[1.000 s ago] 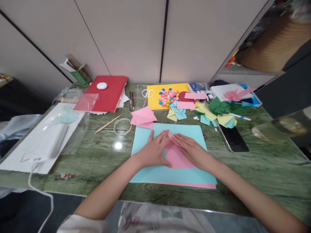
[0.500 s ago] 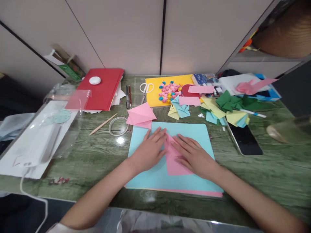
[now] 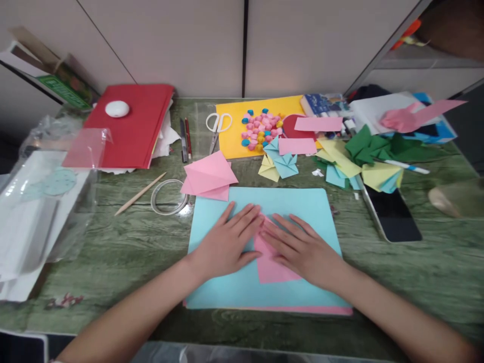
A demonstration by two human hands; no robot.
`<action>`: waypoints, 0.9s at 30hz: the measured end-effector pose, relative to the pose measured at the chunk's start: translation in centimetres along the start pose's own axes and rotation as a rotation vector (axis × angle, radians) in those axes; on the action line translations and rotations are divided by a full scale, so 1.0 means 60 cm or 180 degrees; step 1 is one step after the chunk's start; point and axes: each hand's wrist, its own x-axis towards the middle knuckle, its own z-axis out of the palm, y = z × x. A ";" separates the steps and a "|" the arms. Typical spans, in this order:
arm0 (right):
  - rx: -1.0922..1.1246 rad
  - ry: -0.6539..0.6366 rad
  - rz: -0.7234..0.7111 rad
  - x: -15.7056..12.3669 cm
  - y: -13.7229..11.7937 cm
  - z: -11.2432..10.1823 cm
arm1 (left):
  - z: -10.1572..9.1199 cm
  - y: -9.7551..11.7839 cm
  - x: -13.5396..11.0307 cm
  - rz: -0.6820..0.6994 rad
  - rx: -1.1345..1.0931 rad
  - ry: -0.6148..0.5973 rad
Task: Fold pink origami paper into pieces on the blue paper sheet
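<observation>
Both your hands are flat, palm-down, fingers spread, no pinch visible: L hand [image 3: 227, 244] has fingertips near the top of the pink paper [image 3: 270, 267] w/ thumb at its L edge; R hand [image 3: 308, 254] covers its upper R part, so can't tell exact fold shape there. Paper lies approx. mid on the blue sheet [image 3: 215, 295]. Handling, my est.: v. light, thin, bends easily, should hold a crease; prob. wrinkles or tears if dragged, & may slide on the sheet unless pinned w/ L fingertips. Best hold prob. the exposed bottom edge or lower L corner, thumb + index, min. force; I'd avoid squeezing the top end, it looks narrow & easy to crush. Further out: pink squares [image 3: 209, 174] overlap the sheet's top L corner, tape roll [image 3: 156, 205] just L of them, phone [image 3: 397, 217] off R, all on the green surface [image 3: 128, 267].
</observation>
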 end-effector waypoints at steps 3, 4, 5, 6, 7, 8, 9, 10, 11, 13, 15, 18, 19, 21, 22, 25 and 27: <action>-0.0011 -0.0058 -0.0118 0.000 0.001 -0.001 | 0.003 0.002 -0.002 0.0010 0.0043 0.0058; -0.0035 -0.0063 -0.0139 0.000 0.002 -0.001 | 0.004 0.002 -0.003 0.0017 0.0064 0.0064; -0.0054 -0.0064 -0.0155 0.000 0.002 -0.001 | 0.004 0.003 -0.004 0.0021 0.0087 0.0063; -0.0065 -0.0063 -0.0169 0.000 0.003 -0.001 | 0.005 0.003 -0.005 0.0013 0.0116 0.0059; -0.0067 -0.0061 -0.0185 0.000 0.004 -0.001 | 0.005 0.004 -0.006 0.0002 0.0151 0.0050; -0.0062 -0.0064 -0.0199 0.001 0.004 0.000 | 0.005 0.006 -0.008 -0.0011 0.0191 0.0051; -0.0051 -0.0065 -0.0209 0.001 0.005 0.000 | 0.005 0.008 -0.009 -0.0022 0.0237 0.0056; -0.0037 -0.0053 -0.0215 0.002 0.005 0.000 | 0.005 0.011 -0.011 -0.0044 0.0289 0.0051; -0.0022 -0.0026 -0.0221 0.003 0.005 0.000 | 0.004 0.015 -0.012 -0.0076 0.0344 0.0041; -0.0005 0.0049 -0.0233 0.004 0.006 0.000 | 0.002 0.023 -0.016 -0.0189 0.0446 0.0001; -0.0006 0.0118 -0.0257 0.004 0.006 0.000 | 0.000 0.030 -0.019 -0.0315 0.0516 -0.0049; -0.0008 0.0092 -0.0306 0.004 0.007 0.000 | -0.001 0.036 -0.021 -0.0368 0.0524 -0.0062; -0.0005 0.0071 -0.0317 0.003 0.007 0.000 | 0.000 0.035 -0.021 -0.0353 0.0509 -0.0041; 0.0004 0.0033 -0.0332 0.003 0.008 0.001 | 0.001 0.032 -0.019 -0.0328 0.0465 0.0056; 0.0008 0.0028 -0.0337 0.003 0.008 0.001 | 0.002 0.029 -0.018 -0.0331 0.0441 0.0106; -0.0003 0.0028 -0.0342 0.004 0.009 0.001 | 0.005 0.022 -0.014 -0.0401 0.0384 0.0180; -0.0029 0.0014 -0.0343 0.005 0.009 0.000 | 0.005 0.019 -0.013 -0.0466 0.0378 0.0156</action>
